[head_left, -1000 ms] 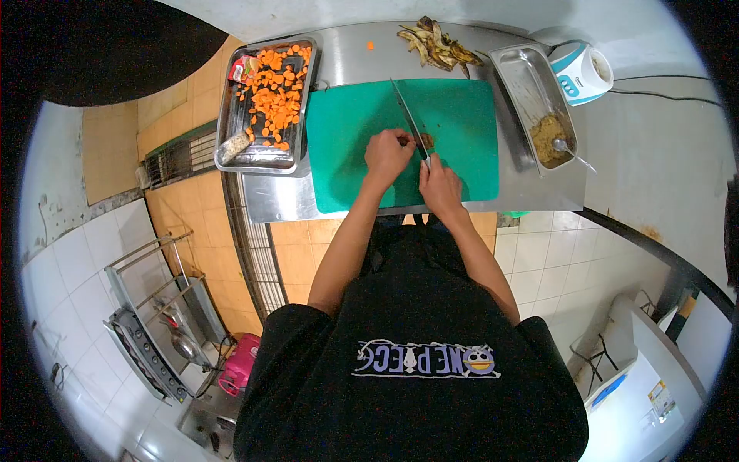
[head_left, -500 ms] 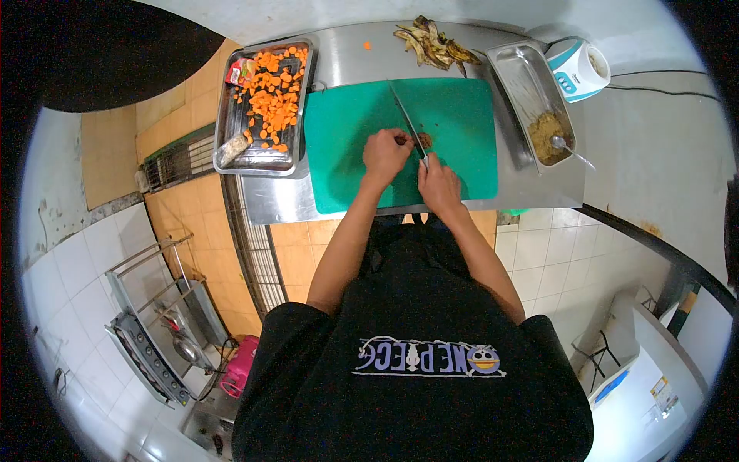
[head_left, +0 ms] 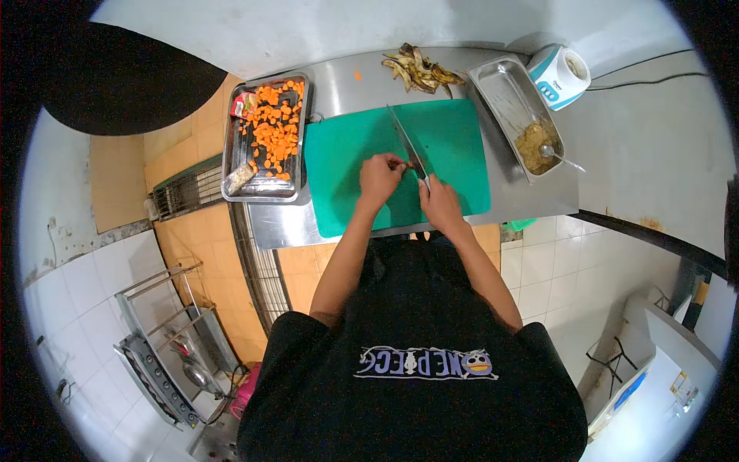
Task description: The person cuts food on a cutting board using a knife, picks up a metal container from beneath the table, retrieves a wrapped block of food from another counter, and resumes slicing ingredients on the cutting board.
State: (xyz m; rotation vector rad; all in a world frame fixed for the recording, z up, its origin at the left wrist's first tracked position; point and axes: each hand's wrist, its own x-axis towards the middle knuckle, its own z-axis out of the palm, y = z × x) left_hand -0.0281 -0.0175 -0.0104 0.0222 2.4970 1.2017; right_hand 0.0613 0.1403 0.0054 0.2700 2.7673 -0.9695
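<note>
My right hand (head_left: 441, 203) is wrapped round the handle of a kitchen knife (head_left: 405, 141). The long blade points away and slightly left over a green cutting board (head_left: 339, 154). Just left of the blade, my left hand (head_left: 380, 182) is closed, with thumb and fingertips pinched together. Small reddish-brown bits show by those fingertips and against the blade; what they are, and what exactly the fingers hold, is too small to tell.
A metal tray (head_left: 229, 158) with carrot pieces (head_left: 275, 138) stands left. Blackened banana peels (head_left: 419, 69) lie behind the board. To the right are a steel pan (head_left: 493, 100) holding brownish mash (head_left: 533, 146) and a spoon (head_left: 548, 151), and a white-and-blue appliance (head_left: 560, 77).
The view has tilted, so the table sits lower in the picture. The brown pile seen right of the blade before no longer shows there; brown bits now appear at my left fingertips.
</note>
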